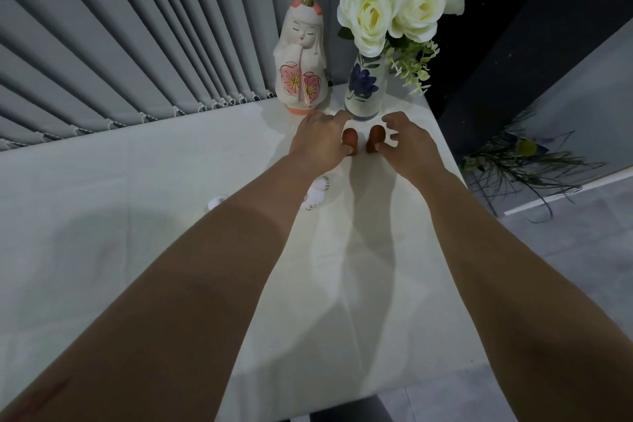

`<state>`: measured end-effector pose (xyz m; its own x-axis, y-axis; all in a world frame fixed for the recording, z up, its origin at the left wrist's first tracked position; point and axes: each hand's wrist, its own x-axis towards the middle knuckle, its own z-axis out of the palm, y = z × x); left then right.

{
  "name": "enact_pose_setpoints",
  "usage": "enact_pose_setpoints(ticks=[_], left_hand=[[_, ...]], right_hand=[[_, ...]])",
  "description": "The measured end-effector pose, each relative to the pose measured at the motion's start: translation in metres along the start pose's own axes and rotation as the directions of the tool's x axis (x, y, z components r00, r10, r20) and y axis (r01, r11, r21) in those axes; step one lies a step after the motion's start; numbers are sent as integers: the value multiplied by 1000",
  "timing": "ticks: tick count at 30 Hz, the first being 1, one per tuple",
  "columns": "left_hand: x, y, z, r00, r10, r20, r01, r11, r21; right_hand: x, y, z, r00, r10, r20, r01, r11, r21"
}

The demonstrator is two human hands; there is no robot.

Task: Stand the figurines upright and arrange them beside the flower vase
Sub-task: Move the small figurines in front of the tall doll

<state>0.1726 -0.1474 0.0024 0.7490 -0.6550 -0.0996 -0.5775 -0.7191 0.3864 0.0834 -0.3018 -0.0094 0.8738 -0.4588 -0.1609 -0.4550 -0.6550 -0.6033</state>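
- Left hand (318,139) at the small rounded reddish-brown figurine (350,140), thumb and fingers curled round its left side; looks like a light grip, but contact on the far side is hidden.
- Right hand (406,140) at the second small reddish-brown figurine (375,138), fingers bent and spread; thumb touches it, cannot tell if it's truly pinched.
- Both brown figurines upright on the white cloth-covered counter (171,181), just in front of the white ceramic vase with blue flower painting (363,86), close to each other but apart.
- Tall white-and-pink ceramic doll figurine with painted blossoms (301,55) stands upright just left of the vase.
- Risk: left index finger reaches right up to the vase base; a nudge could tip the vase, top-heavy with large white artificial roses (383,7).
- Risk: the vase sits near the counter's right edge; a fall likely goes over.
- Risk: brown figurines are small and narrow; a jerky release could topple one into the other.
- Risk: small white objects (317,190) lie under the left forearm, partly hidden, maybe more figurines; dragging the arm back could sweep them.
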Motion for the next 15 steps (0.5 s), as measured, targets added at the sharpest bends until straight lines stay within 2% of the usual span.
enact_pose_setpoints(ticks=[8, 12, 15], left_hand=[[-41, -25, -11, 995, -82, -58, 74, 988, -133], [-72, -50, -17, 985, -155, -73, 141, 974, -177], [-96, -68, -23, 975, -194, -109, 168, 963, -209]], right_hand=[[-24, -20, 9, 971, -88, -222, 80, 996, -42], [-44, -39, 23, 955, -239, -174, 236, 971, -37], [-57, -56, 36, 957, -288, -46, 289, 957, 18]])
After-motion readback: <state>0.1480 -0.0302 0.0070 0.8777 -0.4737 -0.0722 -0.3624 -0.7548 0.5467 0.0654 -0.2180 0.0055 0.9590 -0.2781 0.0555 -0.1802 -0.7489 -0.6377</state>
